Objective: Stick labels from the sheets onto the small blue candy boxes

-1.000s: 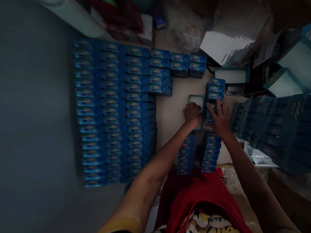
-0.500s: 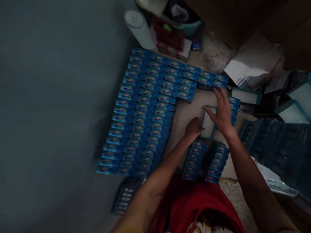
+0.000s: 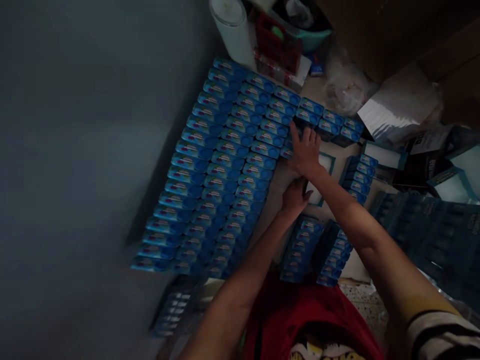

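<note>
Small blue packs stand on edge in tight rows across the pale surface. My right hand reaches over the short row at their right side, index finger stretched to its far end and thumb at the near end, gripping several packs that it partly hides. Just below, my left hand is closed on the left edge of an open box with a white inside and teal rim. The right forearm crosses above this box. Its inside shows no packs where visible.
Two short rows of blue packs stand close to my body, with another row to the right. A white cylinder, red container and clear plastic bag lie at the back. Large teal packaging sits at right.
My right hand has moved left from beside the open box onto the short row of packs. My left hand stays at the box. The view has shifted slightly.
</note>
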A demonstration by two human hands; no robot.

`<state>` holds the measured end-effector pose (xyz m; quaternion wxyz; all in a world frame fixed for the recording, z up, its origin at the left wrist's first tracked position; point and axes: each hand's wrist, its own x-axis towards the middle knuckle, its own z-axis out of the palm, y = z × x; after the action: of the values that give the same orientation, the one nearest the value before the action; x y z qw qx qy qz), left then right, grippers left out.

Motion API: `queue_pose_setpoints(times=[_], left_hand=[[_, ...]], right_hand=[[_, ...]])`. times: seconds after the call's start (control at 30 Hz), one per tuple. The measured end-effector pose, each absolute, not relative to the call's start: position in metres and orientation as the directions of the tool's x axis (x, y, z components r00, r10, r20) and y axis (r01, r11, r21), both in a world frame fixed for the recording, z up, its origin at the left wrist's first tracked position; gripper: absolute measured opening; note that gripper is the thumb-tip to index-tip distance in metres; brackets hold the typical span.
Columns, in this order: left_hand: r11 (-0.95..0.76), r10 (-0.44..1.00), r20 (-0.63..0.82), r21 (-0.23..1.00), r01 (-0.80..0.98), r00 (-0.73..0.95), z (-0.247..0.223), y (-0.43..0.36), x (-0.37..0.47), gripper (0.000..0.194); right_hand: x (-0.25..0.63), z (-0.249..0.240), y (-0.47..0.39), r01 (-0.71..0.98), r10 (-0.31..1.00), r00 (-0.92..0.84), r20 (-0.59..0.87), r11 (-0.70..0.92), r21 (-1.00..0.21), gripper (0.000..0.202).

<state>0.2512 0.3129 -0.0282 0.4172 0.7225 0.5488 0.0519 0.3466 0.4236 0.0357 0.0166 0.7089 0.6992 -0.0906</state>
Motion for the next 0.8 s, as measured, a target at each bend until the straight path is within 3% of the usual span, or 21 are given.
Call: queue_pose_setpoints(times=[0.07, 0.2, 0.37, 0.53, 0.8], left_hand=[[-0.02, 0.834, -0.4, 0.664, 0.747, 0.379, -0.032, 0.303, 0.25, 0.067], [-0.024, 0.813, -0.424, 0.661, 0.75, 0.399, -0.038, 0.296, 0.252, 0.058], [-0.059, 0.832, -0.389, 0.648, 0.759, 0.397, -0.042, 0.304, 0.253, 0.067], [-0.089, 0.825, -0.385, 0.635, 0.768, 0.414, -0.045, 0.31, 0.25, 0.069], [-0.104, 0.817, -0.382, 0.639, 0.763, 0.431, -0.05, 0.298, 0.25, 0.068]], right_hand=[[0.347, 0.037, 0.438, 0.994, 0.988, 0.017, -0.151, -0.033, -0.104, 0.106], [0.364, 0.049, 0.438, 0.991, 0.99, -0.037, -0.139, 0.019, -0.132, 0.1], [0.419, 0.077, 0.366, 0.957, 1.0, -0.019, 0.009, 0.021, -0.288, 0.112], [0.461, 0.064, 0.311, 0.913, 0.998, 0.04, -0.055, -0.059, -0.403, 0.107], [0.443, 0.047, 0.331, 0.976, 0.976, 0.115, -0.188, -0.146, -0.164, 0.108]])
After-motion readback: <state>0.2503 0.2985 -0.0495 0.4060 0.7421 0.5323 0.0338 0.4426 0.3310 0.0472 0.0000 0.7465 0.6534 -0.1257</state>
